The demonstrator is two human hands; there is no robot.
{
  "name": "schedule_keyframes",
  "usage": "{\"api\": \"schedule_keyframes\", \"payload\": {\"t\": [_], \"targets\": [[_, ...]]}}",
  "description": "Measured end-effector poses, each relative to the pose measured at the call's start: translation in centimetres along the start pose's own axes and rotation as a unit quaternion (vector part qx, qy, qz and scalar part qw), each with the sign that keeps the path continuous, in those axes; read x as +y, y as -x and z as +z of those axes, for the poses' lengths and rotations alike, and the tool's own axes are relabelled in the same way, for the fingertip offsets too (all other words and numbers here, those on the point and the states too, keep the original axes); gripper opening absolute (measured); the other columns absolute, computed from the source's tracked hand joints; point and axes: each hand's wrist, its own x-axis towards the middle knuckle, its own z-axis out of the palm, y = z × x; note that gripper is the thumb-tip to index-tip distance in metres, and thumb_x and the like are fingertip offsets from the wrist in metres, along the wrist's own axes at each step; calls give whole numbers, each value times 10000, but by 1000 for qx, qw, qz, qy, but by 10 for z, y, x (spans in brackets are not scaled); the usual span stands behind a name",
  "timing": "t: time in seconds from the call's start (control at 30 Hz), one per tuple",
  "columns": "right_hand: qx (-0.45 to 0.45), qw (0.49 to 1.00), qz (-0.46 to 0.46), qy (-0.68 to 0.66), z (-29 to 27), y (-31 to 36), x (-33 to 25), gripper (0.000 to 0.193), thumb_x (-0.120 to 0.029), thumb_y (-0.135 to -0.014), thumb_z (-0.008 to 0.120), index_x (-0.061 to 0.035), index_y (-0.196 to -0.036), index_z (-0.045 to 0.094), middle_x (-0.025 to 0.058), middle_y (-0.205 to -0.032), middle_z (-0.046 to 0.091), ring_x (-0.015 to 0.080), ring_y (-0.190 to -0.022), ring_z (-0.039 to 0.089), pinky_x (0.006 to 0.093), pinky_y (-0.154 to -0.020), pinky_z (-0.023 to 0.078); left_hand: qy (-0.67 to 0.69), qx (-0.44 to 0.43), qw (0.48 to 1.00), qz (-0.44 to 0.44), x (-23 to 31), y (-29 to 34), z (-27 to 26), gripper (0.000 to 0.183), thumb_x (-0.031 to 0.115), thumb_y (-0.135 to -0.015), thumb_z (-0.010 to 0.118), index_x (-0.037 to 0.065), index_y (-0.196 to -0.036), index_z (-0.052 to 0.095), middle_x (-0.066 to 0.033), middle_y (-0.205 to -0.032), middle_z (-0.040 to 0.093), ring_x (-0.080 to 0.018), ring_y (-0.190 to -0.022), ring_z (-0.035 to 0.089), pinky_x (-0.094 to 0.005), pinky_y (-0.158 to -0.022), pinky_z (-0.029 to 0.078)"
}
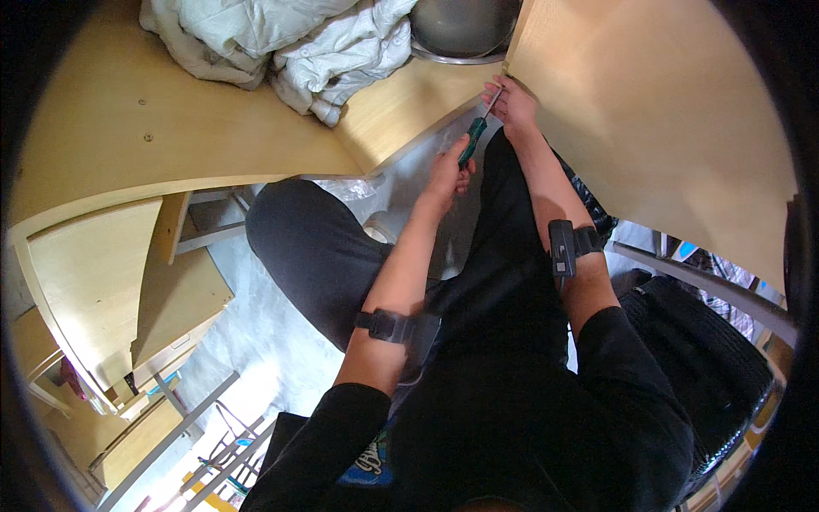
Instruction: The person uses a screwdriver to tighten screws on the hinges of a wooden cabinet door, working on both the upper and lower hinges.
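Note:
A screwdriver with a dark green handle and a thin metal shaft slants up and to the right. My left hand is wrapped round the lower part of its handle. At the shaft's far end, my right hand has its fingers curled close about the tip. Whatever those fingers hold is too small to make out. Beside them, the wooden board edge meets an upright wooden panel at a corner.
Grey-white bedding and a dark rounded pot rest on the wooden surface ahead. My bent knee lies under the board's edge. At left stands an open wooden cabinet door. A black quilted item and metal rail are at right.

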Motion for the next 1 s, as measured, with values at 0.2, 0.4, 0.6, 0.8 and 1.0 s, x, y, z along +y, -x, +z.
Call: {"api": "schedule_keyframes", "payload": {"t": [0.2,0.4,0.6,0.8,1.0], "targets": [[45,999,-14,18,5,-1,1,246,-237,-861,523,-56,-1010,598,91,-836,657,188,-654,628,286,-602,500,70,-55,991,-96,6,21,-2,535,574,-796,514,89,-574,480,36,-468,316,-107,-391,317,-261,-402,250],[75,989,-113,59,9,-17,14,227,-234,-857,534,-38,-915,634,88,-776,654,175,-597,606,267,-535,447,55,52,990,-119,9,37,4,523,558,-810,507,83,-593,480,36,-469,312,-107,-384,292,-260,-390,238],[78,992,-102,-2,21,-10,8,156,-34,-829,483,59,-869,601,125,-785,625,207,-634,621,296,-538,506,132,138,977,-96,13,40,-6,524,548,-835,478,80,-600,486,40,-465,307,-96,-380,281,-249,-382,229],[128,985,-102,-58,26,-12,10,198,-101,-838,480,57,-809,596,144,-682,600,196,-555,580,296,-511,487,149,123,978,-80,20,44,-2,518,537,-853,451,80,-613,493,45,-466,298,-90,-391,282,-252,-388,228],[139,981,-113,-78,32,-17,11,220,-122,-852,474,46,-752,574,141,-671,594,186,-534,560,299,-484,463,167,109,978,-62,13,38,-3,524,537,-864,434,69,-639,496,46,-475,299,-89,-395,273,-251,-406,235]]}}
